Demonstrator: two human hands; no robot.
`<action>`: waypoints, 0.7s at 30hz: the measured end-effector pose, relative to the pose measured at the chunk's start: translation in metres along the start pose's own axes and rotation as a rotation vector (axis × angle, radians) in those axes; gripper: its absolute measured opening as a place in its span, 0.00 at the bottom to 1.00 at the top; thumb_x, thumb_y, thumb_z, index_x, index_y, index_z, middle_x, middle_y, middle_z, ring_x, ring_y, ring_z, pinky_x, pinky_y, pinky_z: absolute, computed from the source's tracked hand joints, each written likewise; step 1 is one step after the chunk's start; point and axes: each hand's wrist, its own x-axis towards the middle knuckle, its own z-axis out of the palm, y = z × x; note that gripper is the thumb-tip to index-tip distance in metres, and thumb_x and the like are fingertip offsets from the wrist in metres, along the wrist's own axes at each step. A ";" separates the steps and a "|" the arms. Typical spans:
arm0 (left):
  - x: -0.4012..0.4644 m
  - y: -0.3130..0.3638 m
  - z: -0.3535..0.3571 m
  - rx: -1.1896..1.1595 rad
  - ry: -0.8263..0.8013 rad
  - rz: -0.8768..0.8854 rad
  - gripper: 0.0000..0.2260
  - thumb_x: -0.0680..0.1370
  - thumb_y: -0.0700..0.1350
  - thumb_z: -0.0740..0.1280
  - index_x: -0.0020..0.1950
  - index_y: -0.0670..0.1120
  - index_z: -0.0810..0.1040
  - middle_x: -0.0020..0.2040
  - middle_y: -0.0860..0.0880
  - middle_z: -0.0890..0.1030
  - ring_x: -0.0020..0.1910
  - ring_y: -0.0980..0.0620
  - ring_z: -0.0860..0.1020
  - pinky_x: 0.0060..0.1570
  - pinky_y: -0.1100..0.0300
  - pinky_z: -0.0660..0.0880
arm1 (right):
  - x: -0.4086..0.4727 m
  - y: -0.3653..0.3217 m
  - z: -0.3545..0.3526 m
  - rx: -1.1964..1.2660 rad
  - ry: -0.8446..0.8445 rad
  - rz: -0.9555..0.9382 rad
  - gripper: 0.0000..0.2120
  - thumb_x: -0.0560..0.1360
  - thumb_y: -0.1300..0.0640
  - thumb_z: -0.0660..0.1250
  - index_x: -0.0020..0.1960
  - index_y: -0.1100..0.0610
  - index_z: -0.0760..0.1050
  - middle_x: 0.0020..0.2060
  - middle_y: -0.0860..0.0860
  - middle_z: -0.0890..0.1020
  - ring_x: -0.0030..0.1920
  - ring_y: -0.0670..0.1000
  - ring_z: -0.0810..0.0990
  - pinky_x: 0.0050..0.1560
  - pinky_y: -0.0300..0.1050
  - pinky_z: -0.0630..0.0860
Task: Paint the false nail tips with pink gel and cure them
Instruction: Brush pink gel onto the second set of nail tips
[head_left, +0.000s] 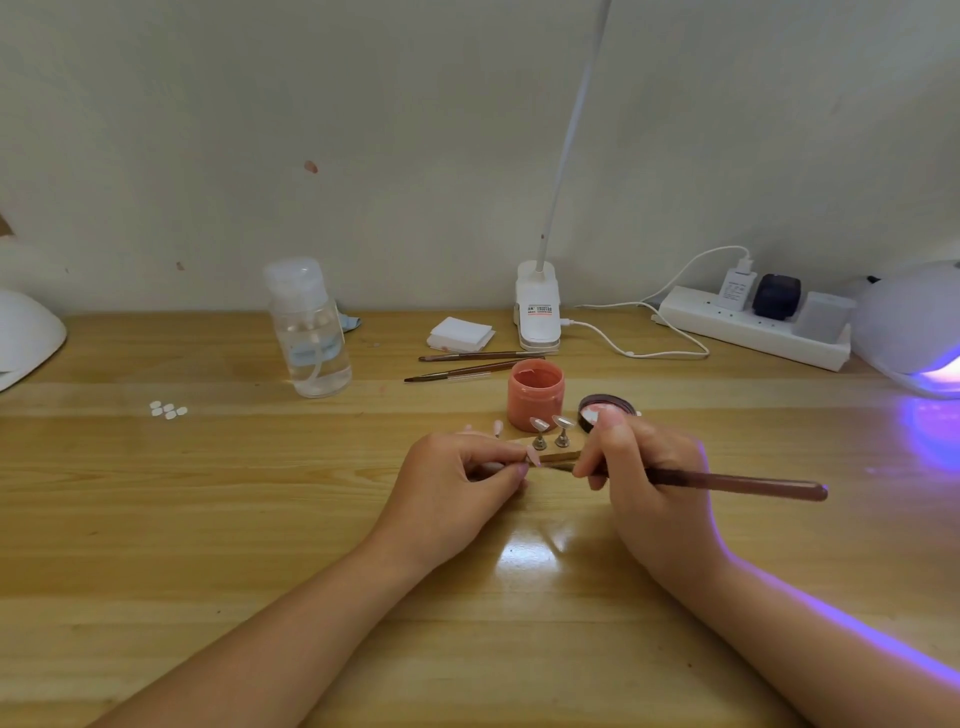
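nail tip (533, 457) sits pinched in left hand (457, 483) fingertips, its long axis pointing right twd the brush (727, 480). right hand (644, 483) grips brush pencil-style, bristle end just beside the tip, handle trailing off right; so right hand does the stroke, short move left. pink gel jar (536, 392) is open w/ gel inside, lid (607, 410) beside it. two tips on stands (550, 434) wait btwn jar & hands. uv lamp (914, 332) glows far right, inside not visible.

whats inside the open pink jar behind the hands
The pink jar stands open, its lid lying beside it. Pink gel coats the inner wall near the rim. How full it is cannot be seen, since the near wall hides the bottom.
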 end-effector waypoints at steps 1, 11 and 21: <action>0.000 -0.001 0.000 0.000 0.000 0.002 0.11 0.72 0.35 0.70 0.41 0.52 0.83 0.28 0.64 0.79 0.36 0.68 0.77 0.62 0.63 0.66 | 0.001 0.000 0.001 -0.014 -0.004 -0.002 0.19 0.76 0.55 0.54 0.28 0.54 0.73 0.23 0.46 0.74 0.27 0.43 0.73 0.32 0.34 0.69; 0.000 -0.003 -0.001 -0.037 -0.020 -0.005 0.14 0.71 0.35 0.70 0.38 0.56 0.81 0.29 0.61 0.81 0.35 0.64 0.80 0.46 0.76 0.70 | -0.001 -0.003 -0.001 0.093 0.015 0.118 0.22 0.74 0.51 0.54 0.24 0.55 0.71 0.19 0.54 0.71 0.24 0.44 0.69 0.30 0.33 0.66; -0.004 0.003 -0.005 -0.285 -0.001 0.126 0.04 0.67 0.38 0.73 0.37 0.46 0.83 0.41 0.51 0.83 0.33 0.58 0.80 0.33 0.70 0.74 | 0.003 -0.005 -0.003 0.184 0.145 0.165 0.19 0.77 0.57 0.56 0.29 0.56 0.73 0.23 0.47 0.74 0.25 0.41 0.71 0.30 0.29 0.65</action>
